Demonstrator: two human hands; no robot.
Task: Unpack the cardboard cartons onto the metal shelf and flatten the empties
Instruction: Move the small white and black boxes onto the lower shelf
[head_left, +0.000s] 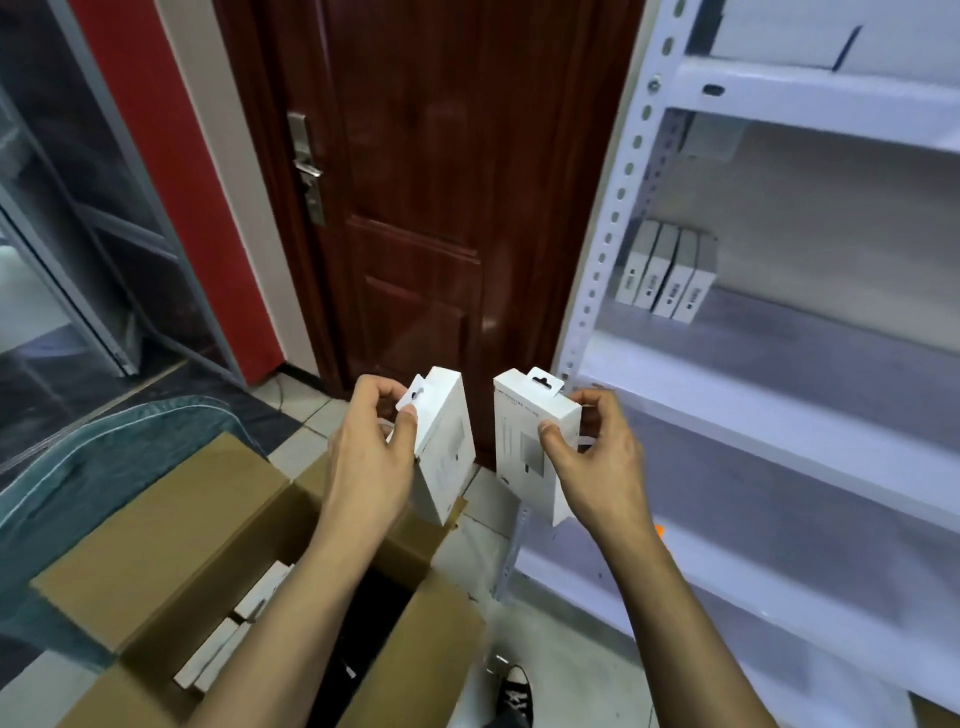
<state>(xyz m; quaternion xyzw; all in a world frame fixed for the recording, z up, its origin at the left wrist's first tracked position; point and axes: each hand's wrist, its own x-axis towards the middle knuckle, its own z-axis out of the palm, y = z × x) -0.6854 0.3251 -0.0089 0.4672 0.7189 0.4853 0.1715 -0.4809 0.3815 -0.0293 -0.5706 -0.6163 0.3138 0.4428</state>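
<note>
My left hand (369, 457) grips a small white retail box (447, 447) with a hang tab, held upright above the open cardboard carton (156, 530). My right hand (597, 462) grips a second white box (519, 441) of the same kind beside it. The two boxes are held apart, in front of the door. Inside the carton lie more white boxes (234, 639). The white metal shelf (727, 405) stands to the right, and several white boxes (667, 275) stand in a row at the back of one level.
A dark red door (441, 182) stands straight ahead, with a glass partition (62, 208) at the left. A bluish plastic sheet (78, 467) lies behind the carton. A black shoe (514, 696) shows on the tiled floor near the shelf's slotted upright post (618, 208).
</note>
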